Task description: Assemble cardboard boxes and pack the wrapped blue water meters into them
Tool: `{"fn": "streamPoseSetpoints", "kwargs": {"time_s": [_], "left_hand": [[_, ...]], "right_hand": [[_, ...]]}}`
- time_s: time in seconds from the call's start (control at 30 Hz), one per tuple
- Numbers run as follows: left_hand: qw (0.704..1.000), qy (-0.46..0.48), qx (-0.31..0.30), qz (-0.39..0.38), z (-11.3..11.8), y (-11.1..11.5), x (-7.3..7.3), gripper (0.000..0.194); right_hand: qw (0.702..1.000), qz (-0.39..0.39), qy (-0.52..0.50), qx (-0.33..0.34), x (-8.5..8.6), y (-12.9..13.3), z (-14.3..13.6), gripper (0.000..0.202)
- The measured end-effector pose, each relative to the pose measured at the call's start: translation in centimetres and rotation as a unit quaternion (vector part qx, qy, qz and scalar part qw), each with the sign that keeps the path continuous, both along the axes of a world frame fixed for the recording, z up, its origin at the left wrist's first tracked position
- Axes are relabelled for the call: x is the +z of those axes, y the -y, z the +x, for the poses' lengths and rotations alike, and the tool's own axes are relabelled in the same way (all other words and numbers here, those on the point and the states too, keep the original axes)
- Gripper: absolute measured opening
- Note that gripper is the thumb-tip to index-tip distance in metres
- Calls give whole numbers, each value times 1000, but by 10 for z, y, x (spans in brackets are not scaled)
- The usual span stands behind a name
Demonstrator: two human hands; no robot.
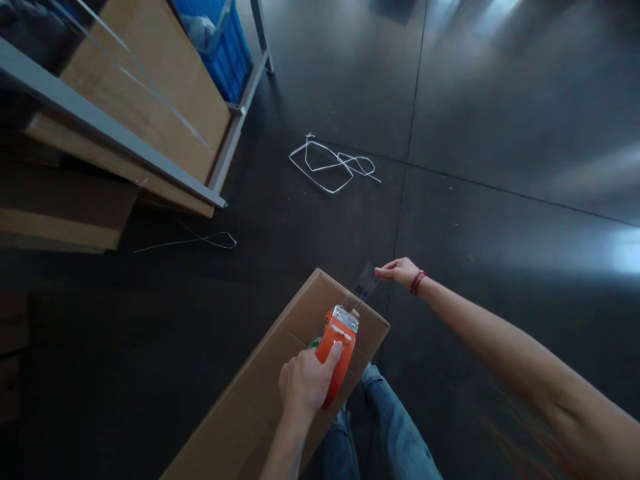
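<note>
My left hand (pixel 307 377) is wrapped round an orange tape dispenser (pixel 340 353), whose metal front rests near the far end of a long brown cardboard box (pixel 265 393). A strip of clear tape (pixel 367 281) stretches from the dispenser's front past the box's far edge. The strip's free end is pinched between the thumb and fingers of my right hand (pixel 399 271), which is beyond the box edge to the right, with a red band on the wrist.
White strapping (pixel 333 167) lies looped on the dark floor (pixel 480 253), with a thinner piece (pixel 220 240) to the left. At the upper left, a metal rack (pixel 110 123) holds cardboard and a blue crate (pixel 227 63). My jeans-covered legs (pixel 395 427) are beside the box.
</note>
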State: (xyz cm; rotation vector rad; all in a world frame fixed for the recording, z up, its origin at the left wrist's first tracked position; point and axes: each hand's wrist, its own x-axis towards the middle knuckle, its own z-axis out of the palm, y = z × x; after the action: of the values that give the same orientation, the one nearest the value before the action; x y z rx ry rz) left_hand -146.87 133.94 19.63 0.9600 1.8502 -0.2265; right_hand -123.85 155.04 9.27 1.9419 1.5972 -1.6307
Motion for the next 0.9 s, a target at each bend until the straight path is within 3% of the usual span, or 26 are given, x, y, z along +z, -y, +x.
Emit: {"fn": "streamPoseSetpoints", "kwargs": {"time_s": [0.2, 0.3, 0.4, 0.5, 0.6, 0.77, 0.9], "left_hand": [[997, -21, 0, -68, 8, -23, -2, 71], [996, -40, 0, -81, 9, -28, -6, 73], [995, -46, -3, -88, 9, -30, -8, 73], [995, -53, -5, -83, 10, -32, -8, 72], [995, -68, -4, -76, 13, -33, -7, 73], [997, -74, 20, -25, 21, -26, -1, 71], [998, -26, 63, 17, 15, -20, -1, 62]], "right_hand": [[996, -23, 75, 29, -57, 26, -12, 40], [995, -48, 78, 42, -69, 54, -26, 53], [997, -44, 47, 30, -63, 76, -34, 78], [998, -52, -34, 26, -51, 83, -38, 68], [991, -105, -75, 30, -43, 76, -38, 72], [991, -122, -41, 47, -34, 77, -42, 84], [991, -18, 62, 119, -31, 97, -49, 79]]}}
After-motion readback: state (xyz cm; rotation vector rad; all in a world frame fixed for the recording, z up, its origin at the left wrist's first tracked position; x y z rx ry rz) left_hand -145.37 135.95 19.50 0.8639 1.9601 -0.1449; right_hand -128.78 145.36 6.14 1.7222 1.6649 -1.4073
